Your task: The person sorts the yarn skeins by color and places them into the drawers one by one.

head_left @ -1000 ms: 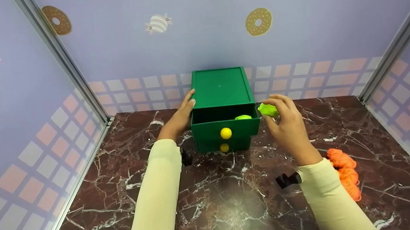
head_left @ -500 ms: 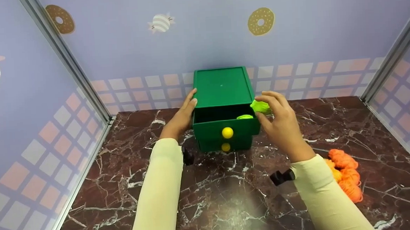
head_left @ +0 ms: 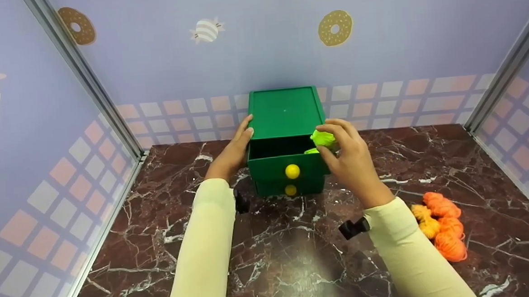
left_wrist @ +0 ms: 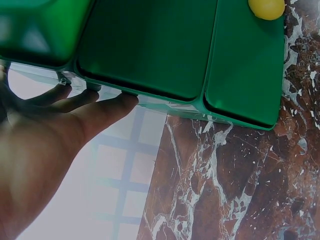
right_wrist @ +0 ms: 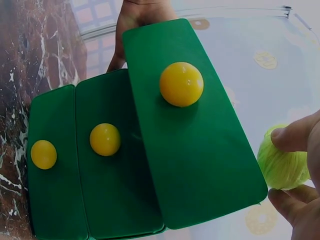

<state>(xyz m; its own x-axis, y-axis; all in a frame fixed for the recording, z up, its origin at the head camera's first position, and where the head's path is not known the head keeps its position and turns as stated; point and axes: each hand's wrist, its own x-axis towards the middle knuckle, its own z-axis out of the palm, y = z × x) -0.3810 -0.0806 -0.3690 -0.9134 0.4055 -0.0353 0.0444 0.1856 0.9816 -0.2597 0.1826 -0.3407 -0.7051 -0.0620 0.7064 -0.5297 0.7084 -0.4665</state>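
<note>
Yarn [head_left: 323, 137]: green, was clamped between fingers of right hand [head_left: 355, 162]. Drawer [head_left: 270, 165]: stood pulled out, just below those fingers. Left hand [head_left: 233, 157]: fingers lay outstretched against box [head_left: 285, 111]. Handling, as judged: wanted yarn lowered fully inside before loosening, box braced.

Before me spread a marble-patterned tabletop [head_left: 292, 251], dark red-brown and crossed by white veins. At its far side, around the middle, I saw a green three-drawer unit [head_left: 285, 111] standing upright, its top drawer [head_left: 267, 166] pulled out. To the right of it and nearer me lay a bundle of orange yarn [head_left: 450, 243], a smaller yellow-orange yarn bundle [head_left: 429, 227] against its left side.
</note>
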